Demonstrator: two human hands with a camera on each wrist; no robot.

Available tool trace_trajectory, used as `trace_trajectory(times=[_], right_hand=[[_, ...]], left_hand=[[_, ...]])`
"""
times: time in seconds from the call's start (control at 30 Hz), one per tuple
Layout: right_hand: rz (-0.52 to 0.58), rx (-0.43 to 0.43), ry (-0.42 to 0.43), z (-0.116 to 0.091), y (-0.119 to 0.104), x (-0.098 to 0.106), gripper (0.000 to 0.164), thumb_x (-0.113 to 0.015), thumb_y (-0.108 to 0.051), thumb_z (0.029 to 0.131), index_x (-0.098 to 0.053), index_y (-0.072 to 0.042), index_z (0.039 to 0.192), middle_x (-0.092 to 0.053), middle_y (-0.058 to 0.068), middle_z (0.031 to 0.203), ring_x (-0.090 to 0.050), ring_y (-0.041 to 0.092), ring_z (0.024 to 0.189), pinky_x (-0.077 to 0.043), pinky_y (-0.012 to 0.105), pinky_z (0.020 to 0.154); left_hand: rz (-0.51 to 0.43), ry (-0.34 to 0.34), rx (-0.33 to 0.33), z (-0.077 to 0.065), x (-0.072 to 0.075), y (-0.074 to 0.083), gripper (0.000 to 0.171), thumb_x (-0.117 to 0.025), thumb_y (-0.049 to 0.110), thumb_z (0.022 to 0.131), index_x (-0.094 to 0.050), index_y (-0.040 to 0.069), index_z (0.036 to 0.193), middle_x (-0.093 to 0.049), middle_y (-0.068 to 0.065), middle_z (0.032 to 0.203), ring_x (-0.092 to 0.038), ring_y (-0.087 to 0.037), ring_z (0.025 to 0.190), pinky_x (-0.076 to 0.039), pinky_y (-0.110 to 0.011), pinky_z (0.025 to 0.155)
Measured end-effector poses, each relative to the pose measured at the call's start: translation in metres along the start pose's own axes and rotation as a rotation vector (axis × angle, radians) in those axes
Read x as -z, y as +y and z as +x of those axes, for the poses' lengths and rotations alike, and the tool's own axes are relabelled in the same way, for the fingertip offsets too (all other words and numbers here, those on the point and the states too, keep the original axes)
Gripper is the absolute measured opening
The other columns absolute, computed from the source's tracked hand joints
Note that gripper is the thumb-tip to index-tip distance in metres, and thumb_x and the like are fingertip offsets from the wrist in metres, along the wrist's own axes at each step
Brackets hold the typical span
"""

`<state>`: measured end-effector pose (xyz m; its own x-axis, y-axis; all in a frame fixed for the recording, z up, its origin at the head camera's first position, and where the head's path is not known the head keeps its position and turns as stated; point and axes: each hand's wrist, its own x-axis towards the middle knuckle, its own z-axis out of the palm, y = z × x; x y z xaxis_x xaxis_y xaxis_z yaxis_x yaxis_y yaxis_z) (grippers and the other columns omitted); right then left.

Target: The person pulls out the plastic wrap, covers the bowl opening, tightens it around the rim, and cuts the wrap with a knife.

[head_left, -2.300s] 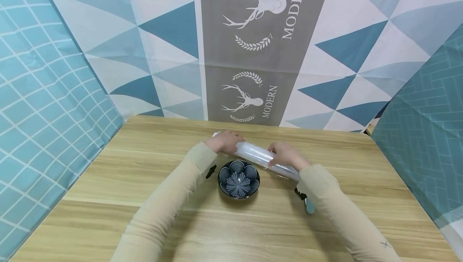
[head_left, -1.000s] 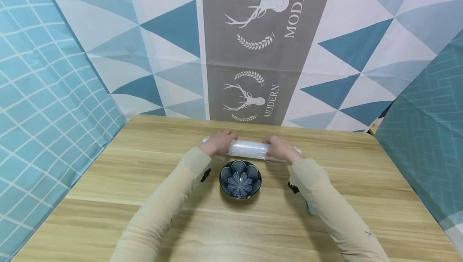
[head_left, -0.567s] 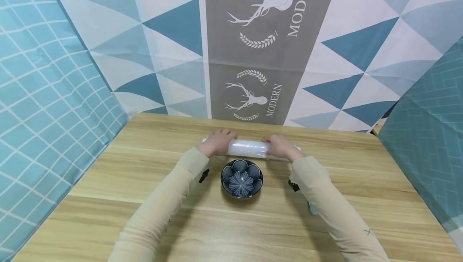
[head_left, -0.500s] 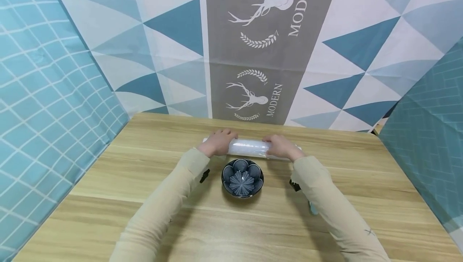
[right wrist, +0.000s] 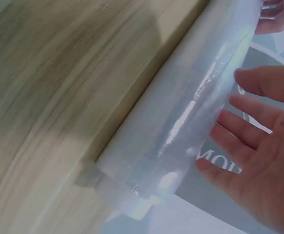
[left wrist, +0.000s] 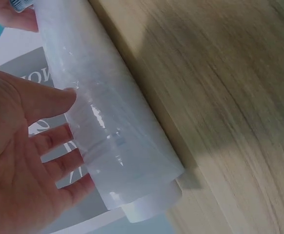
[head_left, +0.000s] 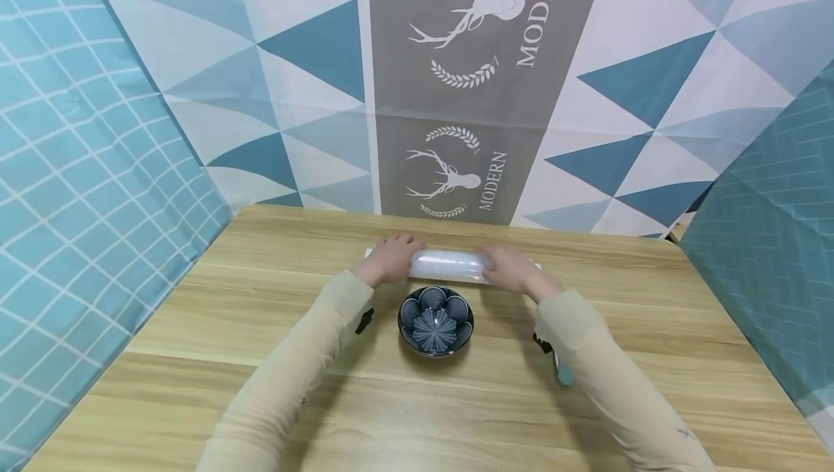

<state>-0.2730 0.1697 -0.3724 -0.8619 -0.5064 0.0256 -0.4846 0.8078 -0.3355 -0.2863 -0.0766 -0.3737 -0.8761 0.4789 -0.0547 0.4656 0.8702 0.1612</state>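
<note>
A roll of clear plastic wrap (head_left: 446, 266) lies crosswise on the wooden table, behind a dark blue flower-patterned bowl (head_left: 435, 321). My left hand (head_left: 391, 258) is at the roll's left part; in the left wrist view its thumb (left wrist: 54, 101) touches the film and the nearly straight fingers reach the roll's edge. At the right part is my right hand (head_left: 511, 267), slightly blurred. The right wrist view shows its fingers (right wrist: 242, 129) spread and relaxed along the roll (right wrist: 181, 107), with little or no contact. A pale core end (left wrist: 154, 202) sticks out of the wrap.
A small teal-ended object (head_left: 564, 372) lies by the right forearm, partly hidden by the sleeve. Black wrist-worn pieces (head_left: 542, 344) hang below both cuffs. Patterned panels (head_left: 449, 95) stand along the table's back edge and sides.
The plastic wrap roll has turned from slanting down rightward to nearly level and shifted left. In the last half second my right hand and forearm have shifted slightly right; the bowl stays put.
</note>
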Motion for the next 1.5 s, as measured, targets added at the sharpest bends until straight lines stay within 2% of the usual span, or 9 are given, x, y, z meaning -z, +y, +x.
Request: trace_trajectory(times=[0.23, 0.37, 0.47, 0.53, 0.7, 0.77, 0.9, 1.17, 1.5], right_hand=[[-0.082, -0.035, 0.111, -0.010, 0.001, 0.000, 0.028, -0.065, -0.019, 0.080, -0.057, -0.002, 0.102, -0.056, 0.016, 0.109, -0.056, 0.032, 0.096, -0.045, 0.045, 0.086], [-0.090, -0.029, 0.133, -0.012, 0.003, -0.001, 0.029, -0.069, -0.019, 0.077, -0.057, -0.002, 0.097, -0.057, 0.014, 0.102, -0.056, 0.029, 0.089, -0.046, 0.043, 0.081], [-0.094, -0.034, 0.148, -0.012, 0.003, -0.002, 0.031, -0.072, -0.017, 0.074, -0.056, -0.002, 0.096, -0.056, 0.013, 0.100, -0.055, 0.028, 0.087, -0.046, 0.043, 0.080], [-0.108, -0.036, 0.161, -0.012, 0.004, -0.003, 0.031, -0.073, -0.015, 0.072, -0.056, -0.001, 0.094, -0.055, 0.013, 0.097, -0.055, 0.028, 0.085, -0.047, 0.042, 0.078], [-0.164, -0.016, 0.212, -0.009, 0.006, -0.008, 0.027, -0.075, -0.011, 0.068, -0.057, -0.001, 0.087, -0.056, 0.012, 0.092, -0.055, 0.026, 0.081, -0.049, 0.040, 0.075], [-0.178, -0.008, 0.237, -0.007, 0.007, -0.011, 0.023, -0.073, -0.007, 0.068, -0.058, -0.001, 0.085, -0.056, 0.011, 0.091, -0.055, 0.026, 0.079, -0.049, 0.039, 0.073], [-0.188, 0.009, 0.284, -0.005, 0.009, -0.015, 0.015, -0.069, -0.001, 0.069, -0.058, -0.002, 0.080, -0.056, 0.010, 0.086, -0.055, 0.025, 0.076, -0.049, 0.038, 0.070], [-0.164, 0.007, 0.302, -0.006, 0.008, -0.018, 0.012, -0.070, -0.002, 0.072, -0.059, -0.004, 0.076, -0.057, 0.012, 0.090, -0.056, 0.026, 0.079, -0.050, 0.037, 0.074], [-0.164, 0.026, 0.327, -0.010, 0.006, -0.019, 0.015, -0.071, 0.000, 0.072, -0.056, -0.005, 0.072, -0.055, 0.010, 0.086, -0.054, 0.025, 0.077, -0.049, 0.037, 0.072]], left_hand=[[-0.052, 0.034, 0.024, 0.001, -0.003, -0.006, 0.056, -0.046, 0.011, 0.090, -0.026, 0.007, 0.142, -0.040, -0.017, 0.139, -0.037, -0.037, 0.126, -0.027, -0.052, 0.105], [-0.057, 0.051, 0.027, 0.000, -0.003, -0.008, 0.056, -0.045, 0.031, 0.094, -0.029, 0.006, 0.141, -0.043, -0.017, 0.136, -0.040, -0.037, 0.124, -0.029, -0.051, 0.104], [-0.052, 0.049, 0.009, -0.002, -0.003, -0.008, 0.067, -0.049, 0.047, 0.089, -0.033, 0.005, 0.139, -0.044, -0.017, 0.135, -0.041, -0.036, 0.123, -0.028, -0.053, 0.104], [-0.028, 0.041, -0.014, -0.002, -0.004, -0.008, 0.075, -0.055, 0.051, 0.084, -0.034, 0.004, 0.138, -0.043, -0.016, 0.137, -0.040, -0.035, 0.125, -0.028, -0.053, 0.104], [0.027, 0.047, -0.060, -0.004, -0.009, -0.012, 0.072, -0.064, 0.033, 0.083, -0.031, 0.003, 0.139, -0.036, -0.016, 0.142, -0.034, -0.033, 0.129, -0.024, -0.052, 0.106], [0.025, 0.060, -0.067, -0.005, -0.011, -0.013, 0.064, -0.060, 0.022, 0.086, -0.031, 0.003, 0.139, -0.035, -0.016, 0.142, -0.034, -0.034, 0.130, -0.024, -0.052, 0.106], [0.025, 0.075, -0.069, -0.007, -0.012, -0.013, 0.052, -0.048, 0.013, 0.092, -0.031, 0.002, 0.139, -0.035, -0.017, 0.142, -0.034, -0.035, 0.129, -0.025, -0.052, 0.106], [0.014, 0.085, -0.089, -0.011, -0.010, -0.012, 0.044, -0.037, 0.011, 0.096, -0.033, 0.003, 0.139, -0.036, -0.016, 0.142, -0.035, -0.035, 0.129, -0.025, -0.051, 0.106], [0.019, 0.128, -0.127, -0.014, -0.012, -0.015, 0.043, -0.039, 0.008, 0.095, -0.037, 0.004, 0.137, -0.039, -0.015, 0.140, -0.038, -0.034, 0.127, -0.025, -0.050, 0.107]])
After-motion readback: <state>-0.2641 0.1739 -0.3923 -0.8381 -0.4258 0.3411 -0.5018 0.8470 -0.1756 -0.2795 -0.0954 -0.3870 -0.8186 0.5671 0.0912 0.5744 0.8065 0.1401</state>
